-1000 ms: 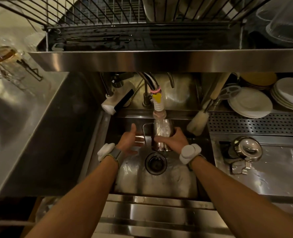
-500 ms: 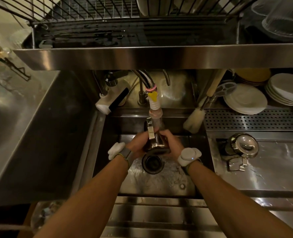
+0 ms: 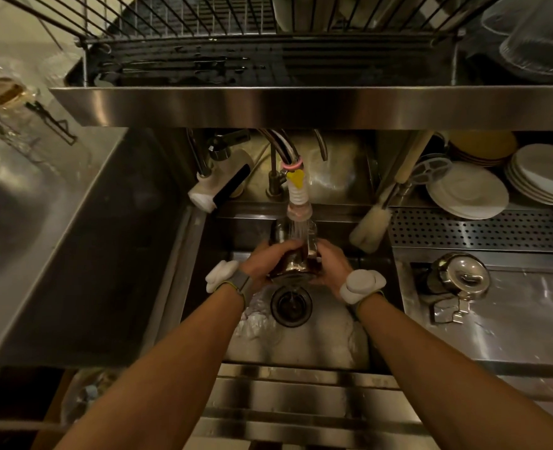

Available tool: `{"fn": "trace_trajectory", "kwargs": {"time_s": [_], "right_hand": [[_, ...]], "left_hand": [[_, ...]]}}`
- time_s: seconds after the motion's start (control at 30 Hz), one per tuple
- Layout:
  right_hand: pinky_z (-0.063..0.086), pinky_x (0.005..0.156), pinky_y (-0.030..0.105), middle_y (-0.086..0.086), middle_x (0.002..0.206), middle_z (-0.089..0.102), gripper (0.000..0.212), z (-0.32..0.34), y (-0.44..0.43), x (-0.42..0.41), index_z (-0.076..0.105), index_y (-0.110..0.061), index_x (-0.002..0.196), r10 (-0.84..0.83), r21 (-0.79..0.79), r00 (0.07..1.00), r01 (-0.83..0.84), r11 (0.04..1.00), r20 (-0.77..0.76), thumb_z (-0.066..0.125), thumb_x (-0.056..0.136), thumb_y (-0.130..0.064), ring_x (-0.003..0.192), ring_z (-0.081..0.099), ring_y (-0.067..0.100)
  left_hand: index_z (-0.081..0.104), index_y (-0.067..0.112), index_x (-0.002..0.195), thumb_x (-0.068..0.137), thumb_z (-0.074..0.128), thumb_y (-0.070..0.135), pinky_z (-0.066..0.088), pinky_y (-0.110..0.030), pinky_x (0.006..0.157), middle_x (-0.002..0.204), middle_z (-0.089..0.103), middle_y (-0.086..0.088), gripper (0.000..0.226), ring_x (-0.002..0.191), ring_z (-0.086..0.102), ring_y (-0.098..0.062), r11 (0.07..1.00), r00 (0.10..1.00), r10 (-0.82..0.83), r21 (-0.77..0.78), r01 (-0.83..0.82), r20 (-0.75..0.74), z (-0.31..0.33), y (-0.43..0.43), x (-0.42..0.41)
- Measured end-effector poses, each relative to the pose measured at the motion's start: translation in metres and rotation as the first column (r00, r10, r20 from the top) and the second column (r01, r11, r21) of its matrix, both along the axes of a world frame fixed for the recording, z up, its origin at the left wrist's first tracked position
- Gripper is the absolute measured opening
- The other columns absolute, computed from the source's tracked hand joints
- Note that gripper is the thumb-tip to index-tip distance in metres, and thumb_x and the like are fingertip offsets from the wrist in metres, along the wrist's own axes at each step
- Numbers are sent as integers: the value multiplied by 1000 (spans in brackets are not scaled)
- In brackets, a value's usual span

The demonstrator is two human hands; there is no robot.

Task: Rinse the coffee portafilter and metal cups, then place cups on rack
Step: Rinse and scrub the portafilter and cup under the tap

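A shiny metal cup [image 3: 293, 254] is held under the running faucet nozzle [image 3: 298, 203], above the sink drain [image 3: 290, 305]. My left hand [image 3: 268, 259] wraps its left side and my right hand [image 3: 328, 266] wraps its right side. Water sprays down into the cup and trickles from its bottom toward the drain. A second metal piece [image 3: 460, 277], round and domed, sits on the counter to the right of the sink. The wire dish rack [image 3: 203, 24] runs overhead on a steel shelf [image 3: 301, 105].
A bottle brush [image 3: 370, 225] leans at the sink's back right corner. Stacked white plates [image 3: 469, 191] stand behind a perforated drain tray [image 3: 482, 228]. A white and black sprayer [image 3: 218, 190] lies at the back left. A steel counter [image 3: 41, 238] flanks the sink's left.
One second ago only my right hand held the cup under the tap, with my left hand open beside it. Both hands now grip the cup, tilted, above the drain.
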State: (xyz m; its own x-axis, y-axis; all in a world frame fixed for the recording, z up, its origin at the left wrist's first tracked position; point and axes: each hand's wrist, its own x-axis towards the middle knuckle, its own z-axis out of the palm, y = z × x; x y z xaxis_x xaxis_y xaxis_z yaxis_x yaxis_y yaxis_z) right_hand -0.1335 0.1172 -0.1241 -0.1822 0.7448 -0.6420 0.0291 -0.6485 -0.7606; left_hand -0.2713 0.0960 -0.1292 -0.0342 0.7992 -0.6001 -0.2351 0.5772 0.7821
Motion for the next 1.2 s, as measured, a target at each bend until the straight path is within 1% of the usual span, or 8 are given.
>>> {"fn": "trace_trajectory", "kwargs": {"time_s": [0.23, 0.43, 0.6, 0.7, 0.9, 1.0, 1.13, 1.2], "right_hand": [[51, 76, 38, 6, 118, 60, 35, 3, -1, 6, 54, -27, 125, 49, 90, 999, -50, 995, 18, 48, 93, -38, 103, 58, 25], [49, 71, 36, -1, 113, 59, 32, 8, 4, 3, 54, -32, 121, 66, 107, 996, -73, 992, 59, 50, 91, -44, 94, 57, 16], [50, 79, 44, 5, 113, 57, 26, 1, 4, 12, 50, -31, 117, 61, 105, 997, -65, 992, 45, 43, 93, -24, 104, 55, 26], [47, 82, 43, 13, 117, 59, 29, -2, 5, 13, 55, -22, 116, -16, 75, 998, 11, 997, 59, 34, 96, -25, 102, 56, 29], [49, 66, 37, 4, 109, 59, 49, -5, 8, 10, 54, -25, 118, -6, -15, 1000, 6, 1000, 5, 35, 90, -61, 91, 58, 23], [52, 61, 34, 7, 112, 60, 47, -10, 13, 11, 49, -19, 122, -5, 2, 998, 4, 1000, 66, 50, 88, -52, 90, 61, 26], [50, 56, 32, 7, 102, 62, 57, -14, 16, 10, 39, -14, 135, -2, -48, 994, 7, 999, 109, 47, 91, -50, 75, 64, 24], [51, 57, 32, 10, 109, 62, 59, -14, 15, 8, 38, -15, 137, 21, -38, 993, -17, 999, 118, 46, 92, -52, 77, 65, 25]], "left_hand": [[62, 11, 117, 79, 70, 34, 56, -28, 63, 103, 72, -10, 46, 86, 70, -21, 999, 999, 31, -30, -30, 17, 10, 0, 1], [66, 20, 96, 80, 51, 65, 56, -38, 77, 84, 74, -8, 50, 87, 68, -23, 973, 996, 41, -229, -22, 75, 10, 0, 3], [62, 16, 113, 81, 70, 24, 56, -25, 64, 96, 71, -9, 33, 84, 72, -17, 998, 996, 58, 14, -58, -62, 18, 6, 9], [66, 19, 94, 72, 79, 18, 55, -18, 60, 96, 72, -6, 26, 71, 70, -8, 996, 979, 64, 79, -50, -193, 17, 9, 12], [23, 8, 141, 54, 86, 48, 49, -41, 98, 133, 49, -9, 115, 116, 56, -28, 998, 927, 41, -27, -55, -373, 20, 14, 11], [29, 9, 139, 67, 80, 40, 54, -41, 89, 124, 58, -11, 94, 102, 64, -27, 996, 977, 52, -57, -65, -205, 23, 16, 10], [63, 16, 106, 85, 61, 34, 57, -26, 54, 73, 75, 2, 28, 65, 71, -13, 997, 996, -52, -59, 48, -70, 25, 13, 4], [65, 19, 91, 85, 56, 43, 58, -31, 63, 69, 74, 0, 26, 68, 70, -15, 990, 996, -77, -120, 72, -37, 26, 13, 3]]}}
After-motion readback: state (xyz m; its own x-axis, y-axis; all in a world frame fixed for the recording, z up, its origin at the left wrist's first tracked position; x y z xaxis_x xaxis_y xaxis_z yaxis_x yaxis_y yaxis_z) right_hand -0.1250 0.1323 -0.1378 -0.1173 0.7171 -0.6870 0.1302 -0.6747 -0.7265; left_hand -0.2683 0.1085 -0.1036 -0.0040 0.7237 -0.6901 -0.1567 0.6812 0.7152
